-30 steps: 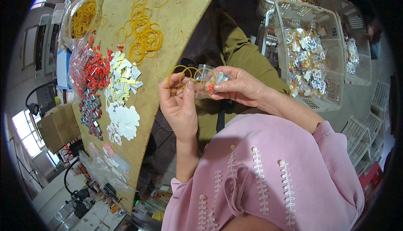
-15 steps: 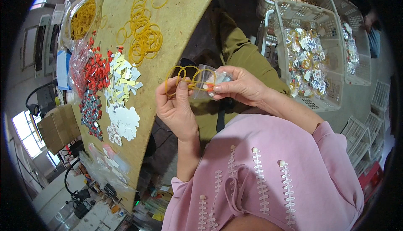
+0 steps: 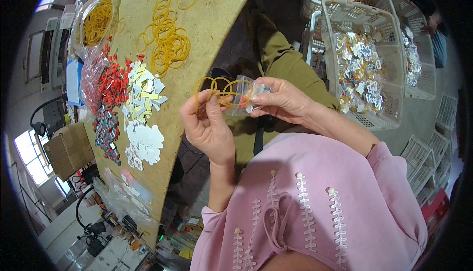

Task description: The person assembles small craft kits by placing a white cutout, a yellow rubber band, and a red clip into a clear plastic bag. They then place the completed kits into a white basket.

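Holding a small clear bag point(image 3: 246, 94) between its fingers, the right hand point(image 3: 281, 101) has a tight grip on it above the person's lap. The left hand point(image 3: 209, 128) pinches yellow rubber bands point(image 3: 221, 86) and stretches them right up against the bag. It looks like the bands are not yet wrapped round the bag. Both hands are lifted, palms facing each other, wrists bent in. Many finished bags lie in the white basket point(image 3: 394, 108) on the right. Loose bands point(image 3: 167, 39), red pieces point(image 3: 111, 81) and white pieces point(image 3: 145, 143) lie on the surface point(image 3: 217, 5), so lots is left.
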`<state>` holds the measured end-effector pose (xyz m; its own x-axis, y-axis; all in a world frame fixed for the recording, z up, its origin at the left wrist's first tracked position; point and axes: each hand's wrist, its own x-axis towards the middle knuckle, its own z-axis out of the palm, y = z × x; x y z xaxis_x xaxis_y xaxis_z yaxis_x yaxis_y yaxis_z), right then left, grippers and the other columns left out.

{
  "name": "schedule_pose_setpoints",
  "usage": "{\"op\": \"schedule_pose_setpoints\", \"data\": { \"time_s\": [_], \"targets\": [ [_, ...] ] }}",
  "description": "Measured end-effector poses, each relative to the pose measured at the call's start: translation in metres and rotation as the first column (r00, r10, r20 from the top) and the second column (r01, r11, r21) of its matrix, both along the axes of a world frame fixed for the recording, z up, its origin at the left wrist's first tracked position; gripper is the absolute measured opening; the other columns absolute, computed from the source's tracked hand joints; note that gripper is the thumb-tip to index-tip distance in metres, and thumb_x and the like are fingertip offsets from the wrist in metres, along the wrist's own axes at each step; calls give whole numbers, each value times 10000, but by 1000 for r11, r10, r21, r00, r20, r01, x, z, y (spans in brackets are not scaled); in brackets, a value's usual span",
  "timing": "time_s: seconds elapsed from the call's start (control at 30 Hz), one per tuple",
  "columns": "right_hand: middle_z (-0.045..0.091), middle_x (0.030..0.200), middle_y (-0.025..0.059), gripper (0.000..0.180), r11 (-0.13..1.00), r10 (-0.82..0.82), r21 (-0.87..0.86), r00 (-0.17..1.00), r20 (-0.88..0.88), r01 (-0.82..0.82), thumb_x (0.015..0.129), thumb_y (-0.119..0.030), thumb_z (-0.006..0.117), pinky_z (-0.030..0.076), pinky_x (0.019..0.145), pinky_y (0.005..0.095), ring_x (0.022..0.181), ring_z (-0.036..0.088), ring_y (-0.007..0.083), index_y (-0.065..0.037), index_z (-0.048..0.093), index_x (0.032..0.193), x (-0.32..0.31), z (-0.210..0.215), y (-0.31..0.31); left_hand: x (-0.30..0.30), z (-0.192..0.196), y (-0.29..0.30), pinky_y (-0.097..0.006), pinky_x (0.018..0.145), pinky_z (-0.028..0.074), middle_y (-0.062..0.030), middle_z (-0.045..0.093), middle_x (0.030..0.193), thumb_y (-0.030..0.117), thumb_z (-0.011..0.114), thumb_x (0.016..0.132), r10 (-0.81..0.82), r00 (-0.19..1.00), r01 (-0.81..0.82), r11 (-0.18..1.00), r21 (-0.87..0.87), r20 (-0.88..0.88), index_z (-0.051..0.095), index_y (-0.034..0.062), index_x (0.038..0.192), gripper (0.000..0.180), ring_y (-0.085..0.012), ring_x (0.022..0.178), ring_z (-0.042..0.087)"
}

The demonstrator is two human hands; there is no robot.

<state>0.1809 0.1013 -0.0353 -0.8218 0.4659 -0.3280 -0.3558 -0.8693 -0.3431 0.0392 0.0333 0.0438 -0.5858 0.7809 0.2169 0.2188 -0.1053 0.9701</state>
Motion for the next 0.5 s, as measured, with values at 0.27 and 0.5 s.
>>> {"op": "schedule_pose_setpoints", "data": {
  "time_s": [0.27,0.5],
  "targets": [
    [650,1060,110,213,994,-33,-104,998,-48,28,940,-143,604,591,840,363,945,660,191,-33,580,1120,-4,-2,-1,6,3,0,-247,735,530,-100,625,981,8,601,930,-62,996,67,994,81,-69,542,-18,1075,159,-134,802,650],
    [650,986,69,189,990,-10,-138,986,-164,-13,931,-125,620,592,851,402,909,661,166,-57,603,1107,0,-5,4,8,14,2,-253,731,528,-94,639,974,9,610,925,-26,1000,26,999,41,-10,560,-11,1079,162,-147,801,660]
  ]
}}
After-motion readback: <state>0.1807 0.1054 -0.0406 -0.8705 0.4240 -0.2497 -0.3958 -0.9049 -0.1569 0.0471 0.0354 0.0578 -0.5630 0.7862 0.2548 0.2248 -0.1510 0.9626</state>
